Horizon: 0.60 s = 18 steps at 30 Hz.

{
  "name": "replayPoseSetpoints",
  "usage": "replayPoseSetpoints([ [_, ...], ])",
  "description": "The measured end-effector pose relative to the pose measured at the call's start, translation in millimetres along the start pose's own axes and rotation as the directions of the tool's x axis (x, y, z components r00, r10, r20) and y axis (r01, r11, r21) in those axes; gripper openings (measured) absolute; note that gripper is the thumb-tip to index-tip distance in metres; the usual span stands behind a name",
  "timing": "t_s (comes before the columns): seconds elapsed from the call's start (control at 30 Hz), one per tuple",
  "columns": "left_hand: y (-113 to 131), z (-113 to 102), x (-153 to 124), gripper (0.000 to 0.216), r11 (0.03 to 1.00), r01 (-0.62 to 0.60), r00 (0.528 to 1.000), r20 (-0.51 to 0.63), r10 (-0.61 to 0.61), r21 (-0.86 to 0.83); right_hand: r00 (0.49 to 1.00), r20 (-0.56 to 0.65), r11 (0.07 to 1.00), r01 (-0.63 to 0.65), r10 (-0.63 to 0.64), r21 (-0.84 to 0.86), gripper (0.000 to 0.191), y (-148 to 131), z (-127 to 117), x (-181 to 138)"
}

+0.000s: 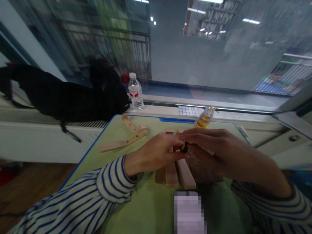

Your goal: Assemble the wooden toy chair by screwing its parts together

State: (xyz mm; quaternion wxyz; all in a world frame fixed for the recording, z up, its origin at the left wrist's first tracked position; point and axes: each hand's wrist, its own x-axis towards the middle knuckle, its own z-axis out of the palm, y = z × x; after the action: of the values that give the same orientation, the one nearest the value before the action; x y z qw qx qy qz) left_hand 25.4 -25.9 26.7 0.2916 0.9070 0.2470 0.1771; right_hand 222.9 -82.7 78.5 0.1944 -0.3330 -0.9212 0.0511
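Note:
My left hand (162, 151) is closed in a pinch, its thumb and fingertips at a small black-and-yellow piece (185, 147), perhaps the end of a tool handle. From the other side my right hand (219, 151) closes its fingers about the same piece; most of it is hidden. Below the hands lie two flat wooden strips, one on the left (172, 175) and one on the right (186, 174). Both rest across a brown slab (204, 170) with a rough surface. Left of my hands, several wooden strips joined at angles form a hinged piece (134, 138).
The green tabletop (143, 201) has a blue edge. A phone-like pixelated rectangle (188, 211) lies near me. A bottle with yellow liquid (205, 117) stands at the far edge. On the sill are a water bottle (136, 94) and a black bag (73, 97), below a window.

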Motion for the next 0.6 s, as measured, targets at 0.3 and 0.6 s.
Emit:
replayPoseSetpoints([
  [0.3, -1.5, 0.6, 0.4, 0.015, 0.987, -0.07, 0.993, 0.087, 0.083, -0.146, 0.997, 0.005, 0.996, -0.07, 0.071, -0.061, 0.025, -0.4, -0.3, 1.9],
  [0.6, 1.1, -4.6, -0.3, 0.016, 0.987, -0.075, 0.992, 0.093, 0.089, -0.145, 0.994, 0.039, 0.992, -0.101, 0.105, -0.077, 0.02, -1.5, -1.3, 1.7],
])
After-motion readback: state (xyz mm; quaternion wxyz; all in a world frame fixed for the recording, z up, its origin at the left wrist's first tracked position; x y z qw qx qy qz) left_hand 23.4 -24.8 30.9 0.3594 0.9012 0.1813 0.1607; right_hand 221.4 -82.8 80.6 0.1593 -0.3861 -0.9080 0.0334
